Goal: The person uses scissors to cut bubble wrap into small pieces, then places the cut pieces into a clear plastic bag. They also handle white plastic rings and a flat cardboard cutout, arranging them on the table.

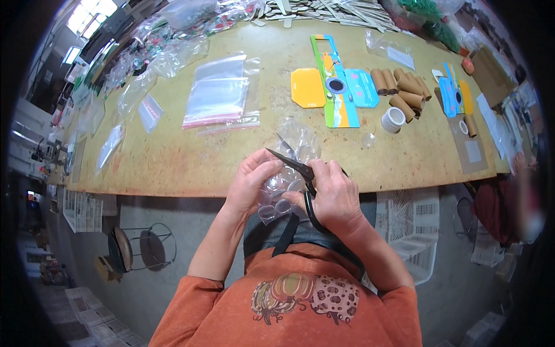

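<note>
At the table's [156, 168] near edge, the left hand's [250, 180] fingers pinch the bag [277, 195] of clear discs; on its right, the right hand [335, 196] grips the scissors [298, 166], tips pointing left. Tubes [410, 87] lie farther right.
</note>
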A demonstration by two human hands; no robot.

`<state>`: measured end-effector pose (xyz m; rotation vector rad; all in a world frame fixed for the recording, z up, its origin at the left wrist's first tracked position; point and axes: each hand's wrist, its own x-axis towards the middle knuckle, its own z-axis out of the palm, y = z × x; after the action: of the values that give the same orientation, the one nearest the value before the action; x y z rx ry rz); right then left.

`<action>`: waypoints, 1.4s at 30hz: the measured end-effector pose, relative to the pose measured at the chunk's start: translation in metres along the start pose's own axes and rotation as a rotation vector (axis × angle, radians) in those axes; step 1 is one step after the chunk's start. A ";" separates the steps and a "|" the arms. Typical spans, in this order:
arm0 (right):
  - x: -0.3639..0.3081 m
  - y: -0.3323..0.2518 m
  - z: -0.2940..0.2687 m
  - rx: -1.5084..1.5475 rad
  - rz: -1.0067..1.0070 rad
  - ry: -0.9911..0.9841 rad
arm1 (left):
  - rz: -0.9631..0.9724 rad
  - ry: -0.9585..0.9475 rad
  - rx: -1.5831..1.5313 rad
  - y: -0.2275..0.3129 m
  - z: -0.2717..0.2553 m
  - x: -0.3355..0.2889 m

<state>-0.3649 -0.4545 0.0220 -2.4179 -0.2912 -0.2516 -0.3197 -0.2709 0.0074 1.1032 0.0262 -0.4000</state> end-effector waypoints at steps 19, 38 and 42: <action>0.034 -0.017 -0.019 1.103 0.410 -0.561 | 0.082 -0.115 0.042 0.047 0.003 0.003; 0.039 -0.030 -0.019 0.370 0.103 -0.378 | 0.300 -0.147 0.306 0.044 -0.009 0.001; 0.035 -0.027 -0.018 0.262 0.002 -0.309 | 0.297 -0.139 0.315 0.046 -0.003 0.000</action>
<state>-0.3413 -0.4412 0.0614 -2.1904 -0.4305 0.1558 -0.3042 -0.2506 0.0460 1.3635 -0.3295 -0.2157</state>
